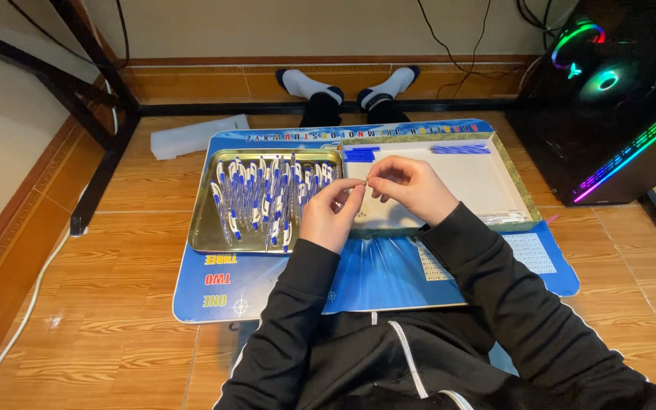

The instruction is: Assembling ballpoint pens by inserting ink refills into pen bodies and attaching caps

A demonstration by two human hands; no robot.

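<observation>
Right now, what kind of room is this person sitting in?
Probably a room at home, used as a floor workspace. The person sits on wood-look floor tiles beside a glowing computer tower, with a metal tray of blue-and-white pens on a blue mat.

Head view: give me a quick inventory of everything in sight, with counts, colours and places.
Pens: many, white and blue, in the metal tray.
Metal tray: one, silvery, left on the mat.
Mat: one, blue, on the wooden floor.
Shallow box: one, white inside, right on the mat.
Blue parts: two small piles, at the box's far edge.
Computer case: one, black with coloured lights, far right.
Feet: two, white socks, beyond the mat.
Left hand, right hand: pinching a small part I cannot identify, over the box.
</observation>
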